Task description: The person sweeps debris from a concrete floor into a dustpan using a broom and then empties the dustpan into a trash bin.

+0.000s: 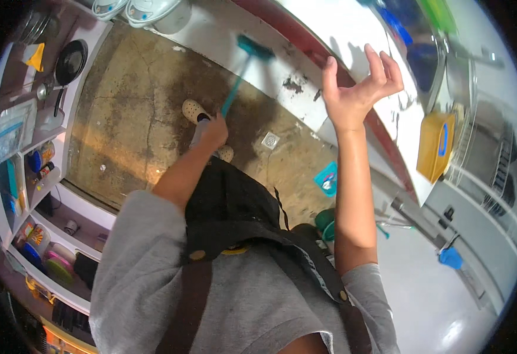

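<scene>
My left hand (216, 132) is wrapped around the turquoise handle (234, 95) of a long-handled brush or broom. The handle runs up and away to a blurred dark teal head (256, 48), which is at the white lower wall (280, 75) under the counter. My right hand (360, 88) is raised in front of the counter's red edge (384, 135), fingers spread and curled, holding nothing. Below my left hand show a beige clog (193, 110) and part of the other, on a stained, wet-looking concrete floor (121, 97).
A square floor drain (270, 140) lies right of my feet, with a turquoise basket (328, 177) and green bucket (325, 219) beyond. Shelves (23, 155) with pans and containers line the left. White tubs (165, 17) stand at the top; a yellow container (435, 146) sits on the counter.
</scene>
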### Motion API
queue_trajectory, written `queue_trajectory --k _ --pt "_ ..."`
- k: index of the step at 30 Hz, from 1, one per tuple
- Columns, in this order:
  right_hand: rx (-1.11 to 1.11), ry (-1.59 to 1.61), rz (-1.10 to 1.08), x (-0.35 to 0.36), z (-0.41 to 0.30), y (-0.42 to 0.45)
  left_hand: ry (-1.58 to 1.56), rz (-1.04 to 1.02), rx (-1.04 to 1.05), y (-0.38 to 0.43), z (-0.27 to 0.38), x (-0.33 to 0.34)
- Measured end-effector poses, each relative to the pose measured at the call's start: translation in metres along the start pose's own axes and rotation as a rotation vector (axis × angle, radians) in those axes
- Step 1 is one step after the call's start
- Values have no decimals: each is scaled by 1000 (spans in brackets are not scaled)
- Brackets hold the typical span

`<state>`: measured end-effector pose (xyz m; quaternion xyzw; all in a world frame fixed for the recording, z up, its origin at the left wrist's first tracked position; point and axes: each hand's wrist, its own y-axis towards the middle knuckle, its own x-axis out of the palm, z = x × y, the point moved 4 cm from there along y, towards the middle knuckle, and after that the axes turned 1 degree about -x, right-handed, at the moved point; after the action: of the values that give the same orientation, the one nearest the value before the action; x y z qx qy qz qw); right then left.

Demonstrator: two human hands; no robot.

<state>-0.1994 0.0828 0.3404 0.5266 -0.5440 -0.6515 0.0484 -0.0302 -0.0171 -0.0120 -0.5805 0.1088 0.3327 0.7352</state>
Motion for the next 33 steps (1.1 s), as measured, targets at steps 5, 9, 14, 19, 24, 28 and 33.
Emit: queue_trajectory --k 5,9,14,19,24,28,33 --pt "203 -59 -149 -73 0 -119 -342 -176 -32 -112 30 98" --pt "717 -237 -455 -161 44 -306 -367 -49 86 -168 38 66" --pt "1047 -568 -856 -269 8 -480 -433 407 -257 -129 -42 6" --pt "1388 -580 -1060 -288 -19 -539 -628 327 -511 -66 -61 7" --pt "1255 -444 -1011 -241 -34 -544 -490 108 -212 -124 -10 139" --pt "1155 -141 -933 -186 -39 -512 -406 29 -2 -180 8 125" --pt "1424 149 -603 -150 -88 -496 -187 147 298 -210 -57 118"
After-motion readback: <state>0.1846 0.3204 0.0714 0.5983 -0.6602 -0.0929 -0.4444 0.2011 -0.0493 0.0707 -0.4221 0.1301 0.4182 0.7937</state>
